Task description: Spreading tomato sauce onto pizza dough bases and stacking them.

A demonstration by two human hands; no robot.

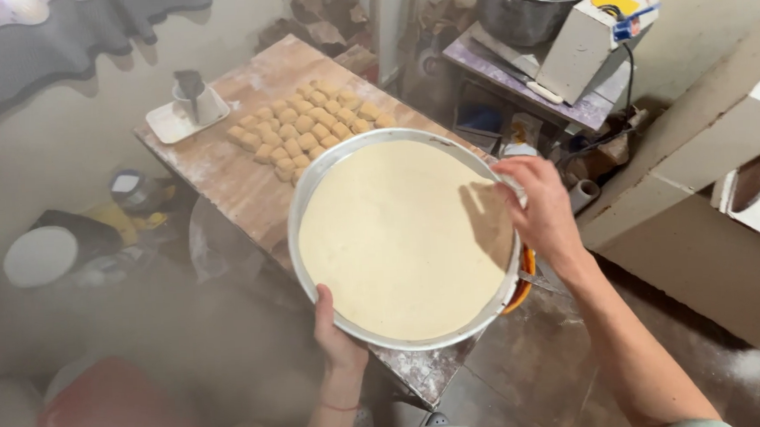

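Round silver metal pan (310, 200), filled with smooth pale batter (399, 238), hangs over our floured wooden desk (231, 178). Our left hand (334, 333) grips its near rim, our right hand (540, 214) clasps the far-right rim, yellowish dough pieces (306, 131) lying beyond.

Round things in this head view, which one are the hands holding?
The big metal pan of pale batter, both hands on its rim; the white lid lies untouched on the floor.
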